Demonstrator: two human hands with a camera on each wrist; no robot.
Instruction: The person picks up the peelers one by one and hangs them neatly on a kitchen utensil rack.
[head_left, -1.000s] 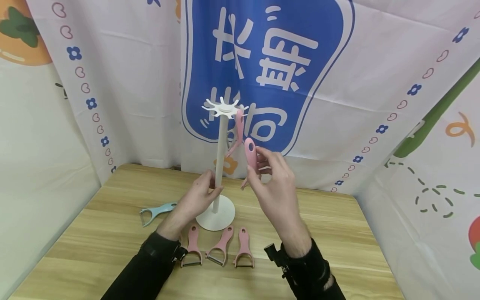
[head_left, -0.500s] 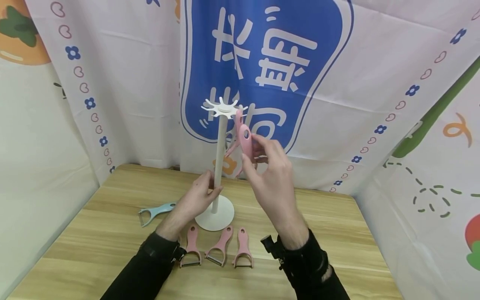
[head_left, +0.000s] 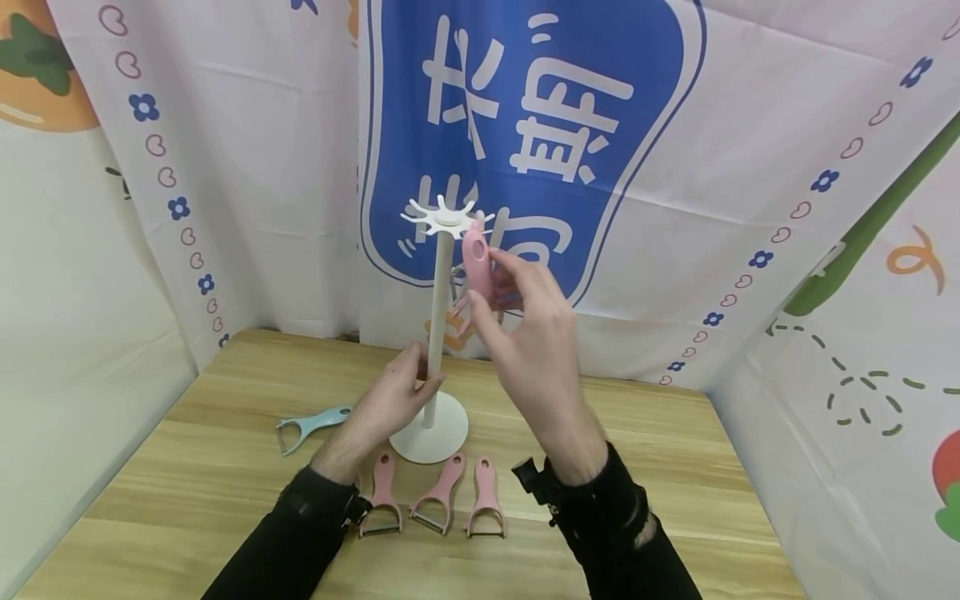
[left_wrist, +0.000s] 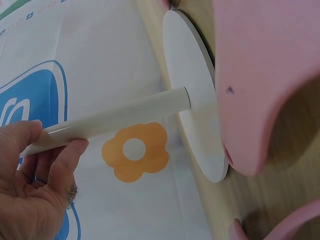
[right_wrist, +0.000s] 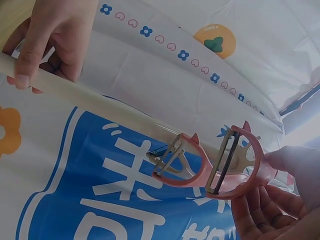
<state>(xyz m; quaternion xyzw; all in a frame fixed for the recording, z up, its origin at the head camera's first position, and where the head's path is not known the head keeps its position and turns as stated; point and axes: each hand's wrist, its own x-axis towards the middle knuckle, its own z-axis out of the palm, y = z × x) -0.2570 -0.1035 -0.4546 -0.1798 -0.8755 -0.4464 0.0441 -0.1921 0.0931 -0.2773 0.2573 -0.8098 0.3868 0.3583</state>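
My left hand [head_left: 390, 396] grips the pole [head_left: 439, 308] of a white stand, low down, with thumb and fingers around it. My right hand [head_left: 536, 333] pinches a pink peeler [head_left: 477, 262] by its handle, hole end up, just under the stand's hooked top [head_left: 447, 218]. In the right wrist view the blade end of this peeler faces the camera. Beside it a second pink peeler [right_wrist: 206, 172] hangs from the stand; the head view shows it mostly hidden behind the held one. A greyish part shows behind it, kind unclear.
Three pink peelers [head_left: 384, 483], [head_left: 447, 482], [head_left: 486, 483] lie before the stand's round base [head_left: 442, 446]; something pink shows by the left wrist. A light blue peeler [head_left: 307, 427] lies left on the wooden table [head_left: 652, 500]. Printed cloth [head_left: 300, 208] hangs behind.
My right hand has moved left and up with the pink peeler, from beside the hanging peeler to in front of it near the hooks. The left hand stays on the pole.
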